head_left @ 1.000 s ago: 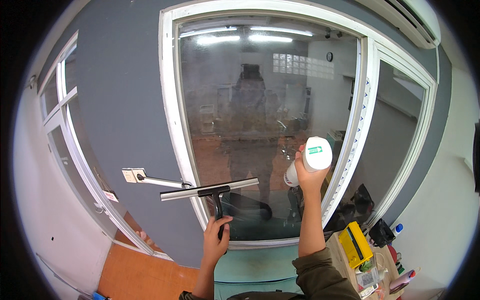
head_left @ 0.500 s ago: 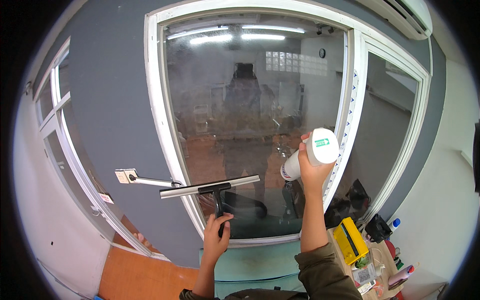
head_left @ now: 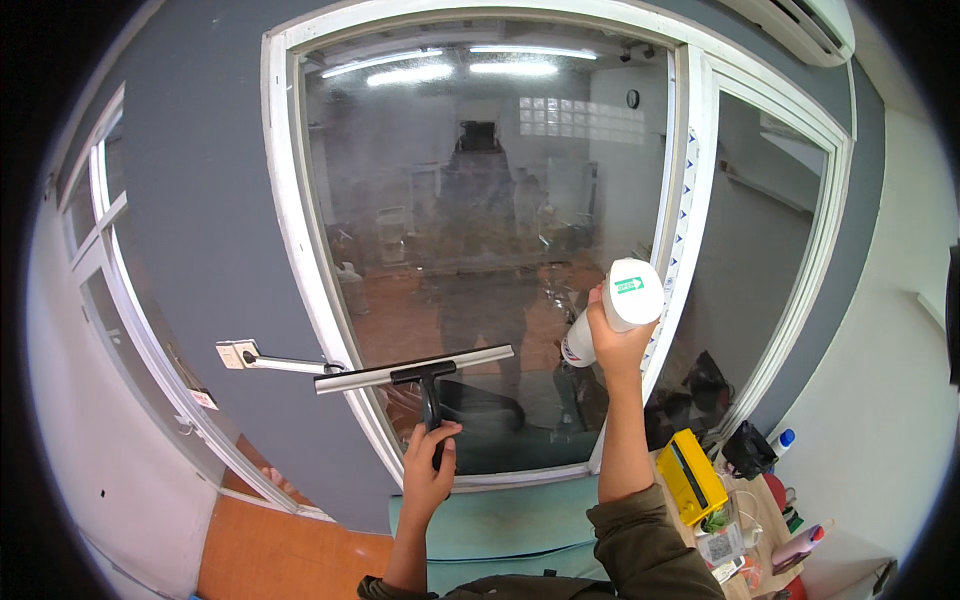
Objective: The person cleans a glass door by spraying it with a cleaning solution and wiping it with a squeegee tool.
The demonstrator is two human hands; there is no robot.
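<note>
My left hand (head_left: 429, 470) is wrapped round the black handle of a squeegee (head_left: 413, 371), whose long blade lies across the lower left of the window and its frame. Whether the blade touches the glass I cannot tell. At the right, my right hand (head_left: 624, 347) grips a white spray can (head_left: 634, 295) with a wide white top and a green arrow label. The lower end of the can points down and left, in front of the glass. The large window pane (head_left: 400, 200) looks hazy in its upper part and mirrors ceiling lights and a dark figure.
A pale green padded surface (head_left: 490, 520) lies below the window. At lower right, a small wooden table (head_left: 680, 515) holds a yellow box (head_left: 692, 477), a black bag (head_left: 748, 450) and bottles. A wall socket (head_left: 237, 354) with a plug sits left of the white frame.
The view has shifted slightly, so the window sits a little further left and higher. Both hands keep their grips and stay in nearly the same places.
</note>
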